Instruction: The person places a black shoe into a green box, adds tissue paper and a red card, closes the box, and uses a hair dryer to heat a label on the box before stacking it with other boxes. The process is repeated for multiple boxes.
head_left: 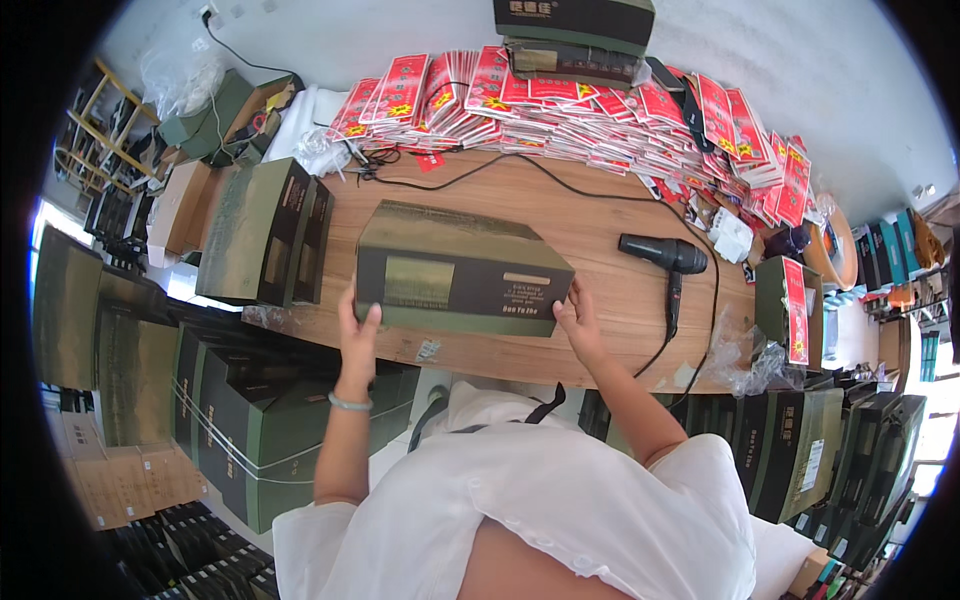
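A dark green and brown shoebox-like carton (pixel 480 270) is held at the table's near side, its printed long side facing me. My left hand (pixel 358 325) grips its left end, thumb on the near face and the other fingers partly hidden. At the right end, my right hand (pixel 580 318) holds the corner in the same way. Right of the carton lies a black hair dryer (pixel 665 255), its handle pointing toward me and its cord running off the table's front edge.
Red printed packets (pixel 580 125) lie in long piles along the wall, with two cartons (pixel 575 45) on top. More cartons (pixel 255 235) stand at the table's left edge. Strapped cartons (pixel 265 430) crowd the floor. Crumpled clear plastic (pixel 745 355) lies at the right, and a black cable (pixel 560 180) crosses the wooden table (pixel 440 185).
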`<action>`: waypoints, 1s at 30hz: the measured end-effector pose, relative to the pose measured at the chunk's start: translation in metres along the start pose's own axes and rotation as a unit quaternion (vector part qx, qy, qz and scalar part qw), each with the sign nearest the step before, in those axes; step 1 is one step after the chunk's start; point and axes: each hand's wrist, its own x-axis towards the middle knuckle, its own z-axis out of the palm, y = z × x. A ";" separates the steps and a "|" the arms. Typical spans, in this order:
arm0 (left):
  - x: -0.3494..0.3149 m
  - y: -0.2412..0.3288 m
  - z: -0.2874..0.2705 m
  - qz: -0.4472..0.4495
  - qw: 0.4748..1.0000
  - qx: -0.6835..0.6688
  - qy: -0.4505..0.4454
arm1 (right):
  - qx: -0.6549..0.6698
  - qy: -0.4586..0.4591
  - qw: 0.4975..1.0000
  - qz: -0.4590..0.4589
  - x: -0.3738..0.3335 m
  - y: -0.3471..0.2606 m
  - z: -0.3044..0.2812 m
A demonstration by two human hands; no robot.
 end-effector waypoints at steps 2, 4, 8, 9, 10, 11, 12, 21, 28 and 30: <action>-0.028 -0.037 0.003 -0.059 0.998 -0.031 0.010 | -0.051 0.010 0.998 -0.027 -0.010 0.014 -0.009; -0.060 -0.096 -0.012 -0.119 0.992 0.029 0.004 | -0.107 -0.011 0.992 -0.067 -0.007 0.023 -0.011; -0.089 -0.172 -0.045 -0.169 0.936 0.295 -0.092 | -0.177 0.019 0.983 0.049 -0.007 0.062 -0.025; -0.077 -0.171 -0.045 -0.201 0.942 0.264 -0.038 | -0.180 0.077 0.977 0.088 -0.008 0.085 -0.034; -0.060 -0.168 -0.044 -0.234 0.944 0.232 0.018 | -0.182 0.132 0.966 0.127 -0.010 0.098 -0.037; -0.030 -0.151 -0.028 -0.271 0.922 0.258 0.097 | -0.186 0.163 0.953 0.175 -0.015 0.098 -0.039; -0.012 -0.154 -0.034 -0.222 0.931 0.271 0.098 | -0.186 0.175 0.941 0.222 -0.020 0.088 -0.030; 0.109 -0.122 0.010 -0.058 0.832 0.543 -0.097 | -0.059 0.015 0.960 0.273 0.011 0.038 0.049; 0.048 -0.086 0.008 -0.344 0.692 0.227 -0.593 | -0.604 -0.011 0.793 0.080 0.103 0.031 0.060; 0.032 -0.079 0.008 -0.411 0.725 0.165 -0.528 | -0.664 0.020 0.746 0.044 0.097 0.030 0.065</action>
